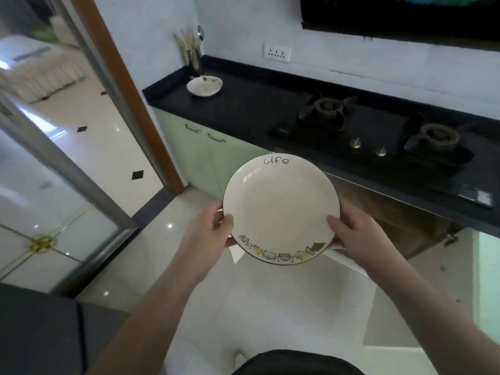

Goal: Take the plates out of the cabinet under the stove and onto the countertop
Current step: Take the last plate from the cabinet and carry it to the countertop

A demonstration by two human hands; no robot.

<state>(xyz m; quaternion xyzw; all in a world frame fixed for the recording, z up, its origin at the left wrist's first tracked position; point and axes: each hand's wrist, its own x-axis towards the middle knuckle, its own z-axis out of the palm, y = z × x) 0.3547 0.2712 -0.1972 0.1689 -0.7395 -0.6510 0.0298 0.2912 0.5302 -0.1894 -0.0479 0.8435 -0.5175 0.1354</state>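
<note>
Your two forearms rise from the bottom of the frame and meet at a white plate (281, 209) held in the centre, above the pale tiled floor (270, 307) and short of the counter edge. Your left hand (211, 231) grips the plate's left rim, thumb curled over the top and fingers underneath. Your right hand (351, 234) grips the right rim the same way, thumb lying on the plate's face. Along the plate's far edge runs the word "life", and a row of small cartoon figures lines its near edge.

Across the upper right of the frame runs the black countertop (243, 104), with a gas stove (378, 131) set into it: two burners and two brass knobs. Below the stove, right of centre, a brown cabinet (392, 220) shows dark wood. Left of it, pale green cabinet doors (194, 155) carry two handles.

At the countertop's far left end, upper centre of the frame, sits a second plate (204, 86), well apart from the one you hold. Just behind it stands a metal utensil holder (195, 59) with chopsticks, and a white wall socket (277, 53) sits to its right.
</note>
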